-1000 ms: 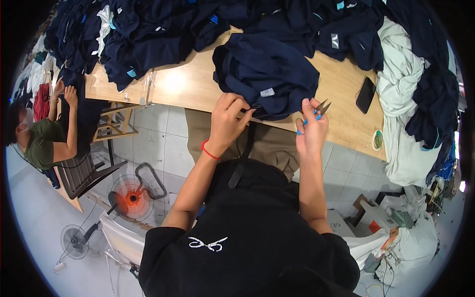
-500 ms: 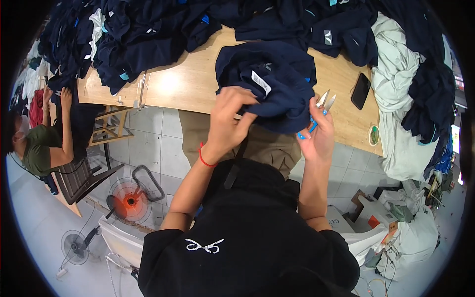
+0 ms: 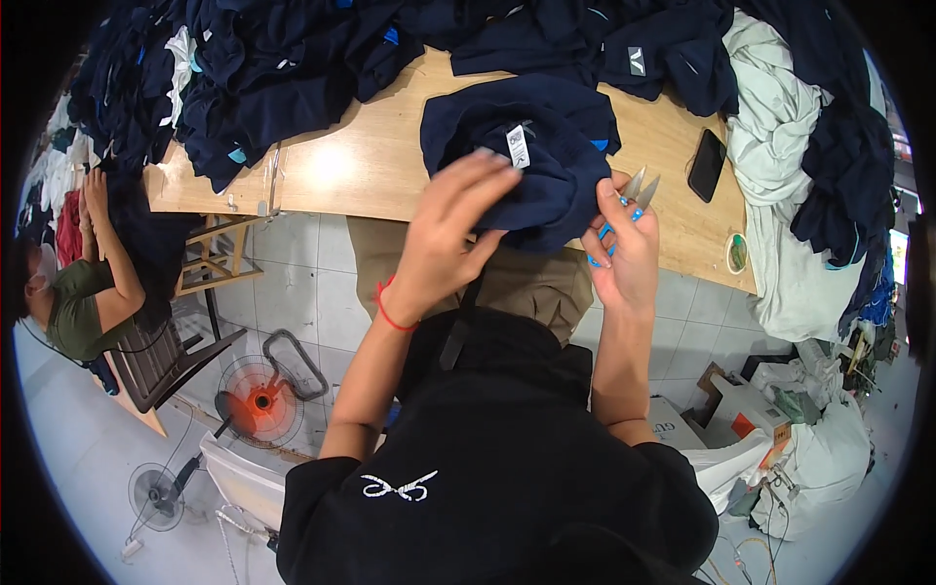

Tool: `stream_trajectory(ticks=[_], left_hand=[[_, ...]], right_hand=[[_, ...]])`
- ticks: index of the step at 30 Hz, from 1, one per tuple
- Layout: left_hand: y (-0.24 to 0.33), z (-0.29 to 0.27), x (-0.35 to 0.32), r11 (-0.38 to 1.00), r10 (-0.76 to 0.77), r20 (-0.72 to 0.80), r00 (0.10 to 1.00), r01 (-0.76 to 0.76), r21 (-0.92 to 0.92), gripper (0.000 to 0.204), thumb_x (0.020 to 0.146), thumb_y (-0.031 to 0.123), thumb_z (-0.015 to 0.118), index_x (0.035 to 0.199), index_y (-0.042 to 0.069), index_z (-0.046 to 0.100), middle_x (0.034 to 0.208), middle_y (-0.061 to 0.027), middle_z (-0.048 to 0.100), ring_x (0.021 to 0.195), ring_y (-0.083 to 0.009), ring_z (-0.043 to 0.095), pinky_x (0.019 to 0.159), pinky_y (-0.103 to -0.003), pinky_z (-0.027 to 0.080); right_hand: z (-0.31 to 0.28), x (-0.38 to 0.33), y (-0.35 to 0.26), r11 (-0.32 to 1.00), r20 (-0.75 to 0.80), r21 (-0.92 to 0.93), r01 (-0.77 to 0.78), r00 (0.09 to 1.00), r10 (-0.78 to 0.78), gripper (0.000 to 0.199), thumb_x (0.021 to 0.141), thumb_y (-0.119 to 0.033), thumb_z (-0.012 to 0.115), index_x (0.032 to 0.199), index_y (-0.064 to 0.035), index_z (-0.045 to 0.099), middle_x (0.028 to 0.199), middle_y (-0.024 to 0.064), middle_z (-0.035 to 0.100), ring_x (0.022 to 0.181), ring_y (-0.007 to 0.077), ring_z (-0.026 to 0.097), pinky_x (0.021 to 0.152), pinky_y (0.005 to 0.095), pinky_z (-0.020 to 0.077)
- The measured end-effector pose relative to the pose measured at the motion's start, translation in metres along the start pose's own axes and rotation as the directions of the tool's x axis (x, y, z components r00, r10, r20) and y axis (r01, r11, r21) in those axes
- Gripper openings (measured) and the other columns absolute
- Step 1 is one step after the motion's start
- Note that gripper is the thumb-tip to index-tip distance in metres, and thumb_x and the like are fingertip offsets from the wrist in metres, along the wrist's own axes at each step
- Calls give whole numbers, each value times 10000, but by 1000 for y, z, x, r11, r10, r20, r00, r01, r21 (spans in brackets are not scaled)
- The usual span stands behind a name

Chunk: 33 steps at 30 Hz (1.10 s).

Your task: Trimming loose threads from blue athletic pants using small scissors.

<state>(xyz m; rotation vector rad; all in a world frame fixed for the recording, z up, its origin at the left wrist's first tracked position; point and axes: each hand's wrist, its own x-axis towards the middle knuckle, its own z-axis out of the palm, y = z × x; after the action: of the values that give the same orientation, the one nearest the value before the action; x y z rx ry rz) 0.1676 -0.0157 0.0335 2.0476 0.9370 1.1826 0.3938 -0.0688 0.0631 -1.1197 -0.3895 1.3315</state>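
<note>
A dark navy garment lies bunched at the table's front edge, its opening facing up and its near part over the edge. Inside the opening shows a white label. My left hand, a red string round its wrist, is over the garment's left side with fingers stretched and thumb apart, nothing visible in them; its fingertips are slightly blurred near the label. At the garment's right edge, my right hand holds blue-handled scissors, blades parted and pointing away from me. Whether its thumb also grips the cloth, I cannot tell.
Heaps of navy garments cover the table's far side. A black phone lies at the right on the wooden table, beside pale cloth. At far left sits another person. Fans stand on the floor lower left.
My left hand's fingers have lifted and straightened near the label, which now stands more upright. The scissors have shifted slightly in my right hand. The whole view has moved a little.
</note>
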Motion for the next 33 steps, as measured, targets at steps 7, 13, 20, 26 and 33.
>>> stream_trajectory(ticks=[7,13,20,26,33], left_hand=[[6,28,-1,901,-361,-94,928,322,-290,118,1040,58,719,1117,-25,753,822,-80,724,738,-94,641,685,-244,494],[0,29,-7,797,-528,-107,843,449,-404,153,1090,111,684,1057,-28,739,799,28,640,757,-30,511,652,-222,435],[-2,11,4,951,-249,-6,968,243,-193,181,1003,138,789,1136,24,742,946,-80,729,759,-163,689,661,-267,526],[-4,19,-12,953,209,107,972,-227,199,410,779,221,913,1173,202,801,1183,-81,710,889,-222,741,650,-338,601],[-5,30,-13,995,54,-24,998,-55,-79,85,934,97,805,919,35,749,914,-71,711,710,-215,623,648,-327,507]], right_hand=[[8,-10,14,991,31,-110,70,997,-67,246,1033,-66,732,1248,21,653,1043,26,704,797,43,598,556,198,389],[-1,-21,45,886,7,-430,175,982,-191,141,979,-87,804,1047,-1,716,994,11,691,962,92,605,892,261,478],[6,0,26,670,116,-620,408,892,-436,104,1072,-51,652,1048,-21,556,830,-8,544,756,75,467,703,250,431],[7,16,16,668,126,-631,393,903,-411,89,1049,-44,693,1039,3,619,867,-4,609,770,60,505,705,232,439],[7,16,20,770,66,-583,258,960,-272,79,1033,-39,715,1081,1,666,941,-15,643,806,35,519,730,217,443]])
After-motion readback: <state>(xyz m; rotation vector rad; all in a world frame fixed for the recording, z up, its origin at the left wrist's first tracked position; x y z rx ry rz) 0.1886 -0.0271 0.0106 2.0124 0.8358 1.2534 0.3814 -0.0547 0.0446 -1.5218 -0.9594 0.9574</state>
